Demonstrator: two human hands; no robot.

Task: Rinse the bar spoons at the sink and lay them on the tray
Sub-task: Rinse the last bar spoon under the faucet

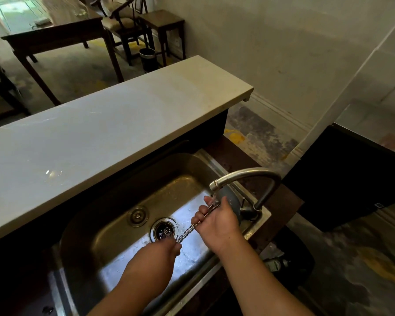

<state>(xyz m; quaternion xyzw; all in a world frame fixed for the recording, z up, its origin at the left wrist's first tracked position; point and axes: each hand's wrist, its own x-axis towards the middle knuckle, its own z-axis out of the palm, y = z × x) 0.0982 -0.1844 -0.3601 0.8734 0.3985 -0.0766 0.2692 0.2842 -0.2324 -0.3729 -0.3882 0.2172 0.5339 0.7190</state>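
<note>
**Rinsing spoons under the tap**

Holding the spoons (pixel 188 229) slantwise over the sink (pixel 96 224), just above and to the right of the drain (pixel 164 230). Clasping the near, lower end of the twisted stems in the left hand (pixel 162 252), grip curled round the metal. Pinching the far, upper end in the right hand (pixel 217 222), grip folded over the stems, fingertips showing on the far side, right beneath the spout of the tap (pixel 244 173). Cannot tell how many in the bunch, nor see the bowls. Wet and glinting across the basin floor. Left of the drain, a round metal disc (pixel 137 215). Behind the right hand, by the sink's right rim, something grey and rounded (pixel 232 201). Beyond the sink, a long pale raised worktop (pixel 100 133); farther off, a dark table (pixel 55 35) and a small black bin (pixel 147 57) on the floor.
</note>
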